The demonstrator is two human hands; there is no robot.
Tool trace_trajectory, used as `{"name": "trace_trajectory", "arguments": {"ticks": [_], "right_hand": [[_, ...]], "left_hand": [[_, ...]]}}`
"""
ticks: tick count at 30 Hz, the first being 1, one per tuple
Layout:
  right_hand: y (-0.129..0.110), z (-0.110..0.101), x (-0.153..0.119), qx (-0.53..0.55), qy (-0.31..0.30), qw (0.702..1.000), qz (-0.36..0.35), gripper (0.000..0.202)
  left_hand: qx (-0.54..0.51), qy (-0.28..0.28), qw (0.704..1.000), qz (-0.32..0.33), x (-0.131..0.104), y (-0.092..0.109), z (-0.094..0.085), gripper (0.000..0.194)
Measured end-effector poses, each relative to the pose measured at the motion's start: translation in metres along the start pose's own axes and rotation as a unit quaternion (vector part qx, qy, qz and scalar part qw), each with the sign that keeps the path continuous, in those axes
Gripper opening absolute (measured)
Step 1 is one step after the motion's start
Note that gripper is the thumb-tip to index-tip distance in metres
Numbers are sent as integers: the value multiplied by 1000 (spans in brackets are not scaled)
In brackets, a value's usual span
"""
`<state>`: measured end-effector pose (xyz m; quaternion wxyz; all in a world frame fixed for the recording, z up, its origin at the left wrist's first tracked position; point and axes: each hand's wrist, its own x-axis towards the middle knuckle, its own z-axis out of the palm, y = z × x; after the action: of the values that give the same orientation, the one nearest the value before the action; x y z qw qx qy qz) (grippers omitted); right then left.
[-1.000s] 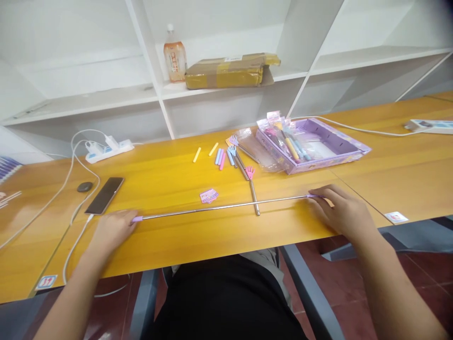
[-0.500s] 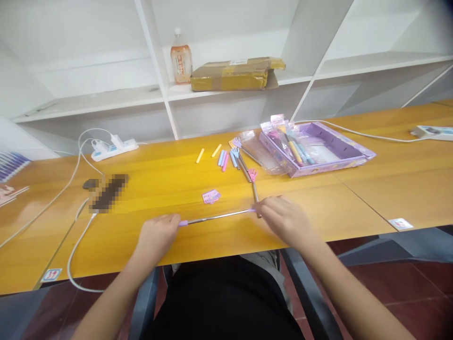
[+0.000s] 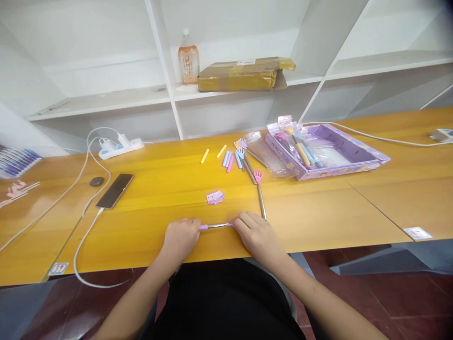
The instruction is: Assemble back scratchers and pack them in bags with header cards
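Between my two hands is a telescopic back scratcher (image 3: 216,225) with a short stretch of metal rod showing. My left hand (image 3: 182,236) is closed around its purple handle. My right hand (image 3: 253,233) is closed on the purple end opposite, where the head is hidden by the fingers. Just beyond my right hand lies a pink-headed back scratcher (image 3: 261,198) with a bare metal rod. Further back are more back scratchers (image 3: 249,165) with blue, purple and yellow heads. Loose coloured handle sleeves (image 3: 228,160) lie beside them. A small stack of printed cards (image 3: 215,197) sits ahead of my hands.
A purple box (image 3: 348,146) with bagged back scratchers (image 3: 299,146) stands at the back right. To the left are a phone (image 3: 115,191) on a cable and a power strip (image 3: 122,148). Shelves behind hold a bottle (image 3: 188,63) and a cardboard box (image 3: 244,75).
My hands have come closer together, and the back scratcher's rod between them has become much shorter. The view has shifted slightly.
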<state>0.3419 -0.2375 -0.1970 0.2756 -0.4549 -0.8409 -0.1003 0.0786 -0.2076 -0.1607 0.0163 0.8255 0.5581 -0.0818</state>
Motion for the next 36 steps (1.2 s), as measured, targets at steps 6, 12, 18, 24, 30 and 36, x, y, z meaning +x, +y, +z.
{"name": "trace_trajectory", "arguments": {"ticks": [6,12,18,24,30,36], "right_hand": [[-2,0,4,-15,-4,1000,5,25],[9,-10,8,-58,-16,998,-3,22],[49,-37,-7,-86,57,994,-43,10],[134,-73,-67,-158,134,977,-55,24],[197,-81,-123,-156,102,981,47,5],[195,-61,-125,12,58,986,156,17]], "left_hand": [[-3,11,1000,1,0,2,-1,25],[20,55,998,-7,-8,5,0,31],[85,195,976,35,-19,-58,-3,30],[176,374,906,92,-56,-160,3,41],[149,321,929,113,-73,-201,29,35],[79,261,960,64,-63,-199,48,32]]}}
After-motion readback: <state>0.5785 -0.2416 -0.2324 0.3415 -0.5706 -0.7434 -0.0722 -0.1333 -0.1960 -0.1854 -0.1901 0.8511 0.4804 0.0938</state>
